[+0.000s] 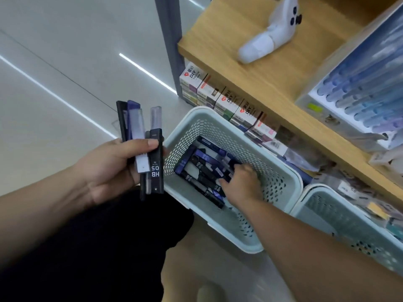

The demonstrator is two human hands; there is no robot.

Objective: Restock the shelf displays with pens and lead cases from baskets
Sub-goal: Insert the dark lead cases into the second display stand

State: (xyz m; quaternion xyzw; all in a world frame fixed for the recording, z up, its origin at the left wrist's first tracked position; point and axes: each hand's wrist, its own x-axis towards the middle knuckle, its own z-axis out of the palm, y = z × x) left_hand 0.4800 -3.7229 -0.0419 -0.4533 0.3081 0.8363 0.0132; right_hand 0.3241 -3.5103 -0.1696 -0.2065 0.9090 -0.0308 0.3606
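1. Pale floor (pixel 54 79) beneath the wooden shelf (pixel 229 40) front edge: mint basket (pixel 285 171) holding loose lead cases (pixel 196 166).
2. Left hand (pixel 109 168) grips a bundle of cases (pixel 155 164).
3. Right hand (pixel 242 184) inside basket, fingers curled; grip unclear.

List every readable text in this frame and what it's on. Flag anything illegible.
"HB 0.5": black lead case in the left hand, upside down to the camera.
"HB 0.5": several lead cases in the basket.
"DIY": white boxes under the wooden shelf.
Unreadable: smaller print on those boxes and the yellow tag on the pen display, all too blurred.
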